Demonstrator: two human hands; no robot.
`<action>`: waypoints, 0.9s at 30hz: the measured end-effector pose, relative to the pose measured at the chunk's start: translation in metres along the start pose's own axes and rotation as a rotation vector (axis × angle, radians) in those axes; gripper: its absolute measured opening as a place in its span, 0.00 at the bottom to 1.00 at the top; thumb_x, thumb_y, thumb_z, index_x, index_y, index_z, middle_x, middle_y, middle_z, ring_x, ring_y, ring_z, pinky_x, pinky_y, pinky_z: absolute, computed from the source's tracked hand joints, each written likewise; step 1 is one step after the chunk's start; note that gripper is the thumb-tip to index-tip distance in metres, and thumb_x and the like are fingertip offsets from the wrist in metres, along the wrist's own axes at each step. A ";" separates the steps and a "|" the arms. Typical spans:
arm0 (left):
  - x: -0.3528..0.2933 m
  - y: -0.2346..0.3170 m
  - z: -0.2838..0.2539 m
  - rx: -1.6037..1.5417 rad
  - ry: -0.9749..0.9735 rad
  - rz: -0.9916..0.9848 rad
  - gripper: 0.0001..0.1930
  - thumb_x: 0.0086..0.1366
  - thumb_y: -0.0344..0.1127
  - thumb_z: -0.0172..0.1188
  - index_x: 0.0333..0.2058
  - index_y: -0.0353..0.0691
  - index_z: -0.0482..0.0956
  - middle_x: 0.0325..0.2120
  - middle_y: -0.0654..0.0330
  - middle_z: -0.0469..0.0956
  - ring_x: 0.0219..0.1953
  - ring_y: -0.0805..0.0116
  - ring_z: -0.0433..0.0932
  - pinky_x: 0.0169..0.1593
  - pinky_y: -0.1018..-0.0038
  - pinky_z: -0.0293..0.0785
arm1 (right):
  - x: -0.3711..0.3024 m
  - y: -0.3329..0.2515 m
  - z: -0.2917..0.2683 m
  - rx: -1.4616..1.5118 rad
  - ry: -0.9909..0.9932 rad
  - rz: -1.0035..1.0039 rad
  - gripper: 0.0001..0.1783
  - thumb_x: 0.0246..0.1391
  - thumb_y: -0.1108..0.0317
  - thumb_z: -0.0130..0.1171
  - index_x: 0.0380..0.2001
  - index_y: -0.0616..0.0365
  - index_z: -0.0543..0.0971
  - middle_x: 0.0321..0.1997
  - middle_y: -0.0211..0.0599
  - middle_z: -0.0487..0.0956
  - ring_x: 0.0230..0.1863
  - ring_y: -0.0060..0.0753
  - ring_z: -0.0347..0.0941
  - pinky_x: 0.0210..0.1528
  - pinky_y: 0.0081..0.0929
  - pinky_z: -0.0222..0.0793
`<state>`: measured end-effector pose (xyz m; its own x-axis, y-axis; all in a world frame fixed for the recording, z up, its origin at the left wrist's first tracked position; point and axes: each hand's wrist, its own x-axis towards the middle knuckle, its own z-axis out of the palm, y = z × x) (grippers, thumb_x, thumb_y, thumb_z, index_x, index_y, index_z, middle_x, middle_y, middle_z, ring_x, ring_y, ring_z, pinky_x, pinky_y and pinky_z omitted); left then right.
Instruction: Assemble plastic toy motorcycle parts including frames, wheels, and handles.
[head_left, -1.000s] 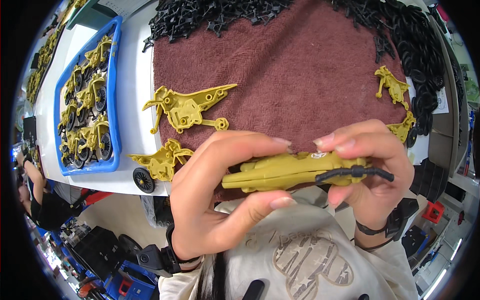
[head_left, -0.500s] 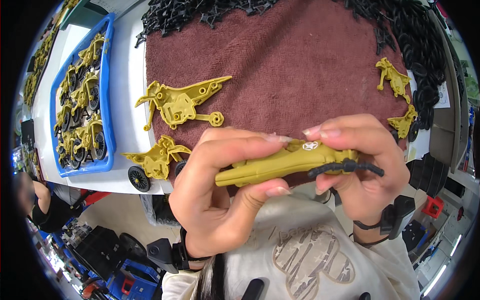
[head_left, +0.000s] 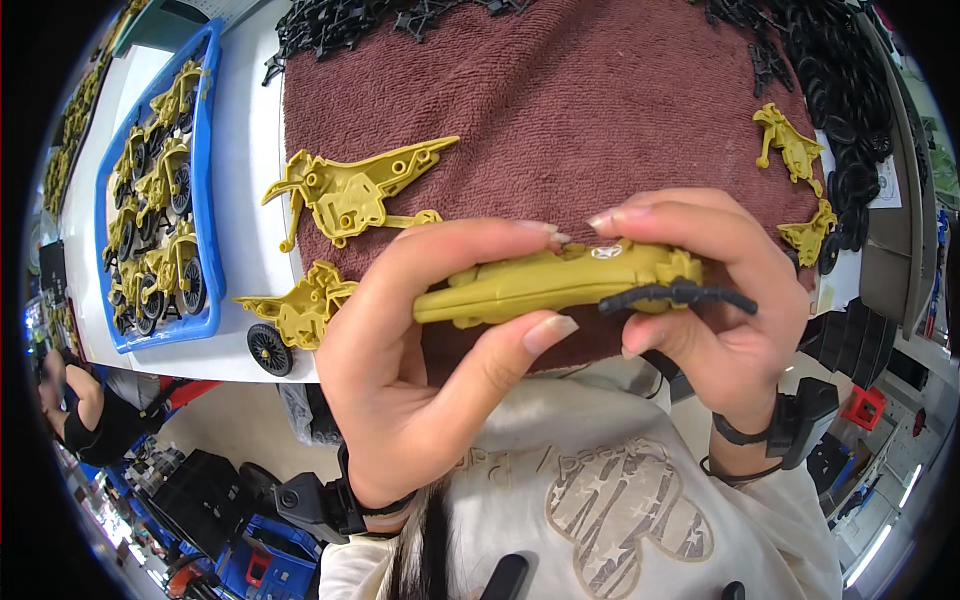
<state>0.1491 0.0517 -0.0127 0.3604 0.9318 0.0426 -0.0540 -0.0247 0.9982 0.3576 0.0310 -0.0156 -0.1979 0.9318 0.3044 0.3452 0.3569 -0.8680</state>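
Note:
Between both hands I hold a yellow toy motorcycle body (head_left: 530,288), its two halves pressed together along a seam. A black handlebar (head_left: 680,294) crosses its right end. My left hand (head_left: 400,370) grips the long tail end, thumb below and fingers along the top. My right hand (head_left: 745,300) pinches the handlebar end the same way, beside a white star mark. Behind my left hand lies an open yellow half shell (head_left: 350,200). Nearer, another yellow shell (head_left: 305,308) has a black wheel (head_left: 269,349) at its end, and my left hand partly covers it.
A brown towel (head_left: 600,120) covers the table. At left stands a blue tray (head_left: 207,165) of assembled toy motorcycles. Black small parts (head_left: 400,25) are heaped at the back, black tyres (head_left: 845,120) at right. More yellow shells (head_left: 795,150) lie by the tyres. A person (head_left: 85,410) is at far left.
Both hands, with the motorcycle body between them, have shifted slightly up and left in the picture. The grip looks the same.

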 end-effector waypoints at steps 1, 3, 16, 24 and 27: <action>0.000 0.000 0.001 0.003 0.012 -0.051 0.20 0.59 0.28 0.65 0.47 0.26 0.71 0.42 0.47 0.76 0.47 0.58 0.78 0.52 0.67 0.74 | -0.001 0.002 0.000 -0.001 -0.001 0.000 0.29 0.44 0.60 0.72 0.45 0.68 0.76 0.45 0.50 0.78 0.45 0.34 0.76 0.45 0.21 0.72; 0.001 -0.006 -0.001 0.043 -0.007 -0.004 0.20 0.59 0.29 0.66 0.46 0.26 0.71 0.42 0.47 0.76 0.47 0.59 0.79 0.52 0.67 0.74 | -0.004 0.005 0.000 0.014 0.016 0.020 0.29 0.43 0.58 0.72 0.44 0.68 0.76 0.45 0.50 0.78 0.44 0.34 0.77 0.44 0.22 0.72; 0.013 0.014 0.004 0.018 0.056 -0.070 0.24 0.58 0.38 0.69 0.44 0.24 0.72 0.39 0.47 0.77 0.44 0.59 0.79 0.50 0.70 0.73 | 0.000 -0.008 0.000 0.046 0.043 0.099 0.33 0.42 0.52 0.72 0.44 0.67 0.75 0.42 0.45 0.77 0.42 0.33 0.78 0.44 0.23 0.73; 0.004 0.013 -0.004 0.067 -0.205 -0.031 0.38 0.47 0.33 0.75 0.55 0.26 0.66 0.50 0.48 0.73 0.56 0.58 0.71 0.62 0.63 0.61 | -0.003 -0.013 0.002 0.760 0.337 0.467 0.40 0.45 0.62 0.73 0.57 0.66 0.65 0.51 0.45 0.77 0.51 0.40 0.75 0.57 0.37 0.70; 0.002 0.008 0.009 0.015 -0.071 0.010 0.26 0.51 0.22 0.69 0.49 0.27 0.69 0.47 0.51 0.75 0.53 0.62 0.73 0.60 0.65 0.65 | -0.004 -0.016 0.007 0.795 0.302 0.538 0.45 0.43 0.65 0.73 0.62 0.67 0.61 0.55 0.48 0.75 0.54 0.45 0.75 0.59 0.39 0.71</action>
<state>0.1576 0.0498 -0.0045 0.4247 0.9037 0.0552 -0.0443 -0.0401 0.9982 0.3465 0.0209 -0.0054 0.0830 0.9733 -0.2142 -0.4140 -0.1618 -0.8958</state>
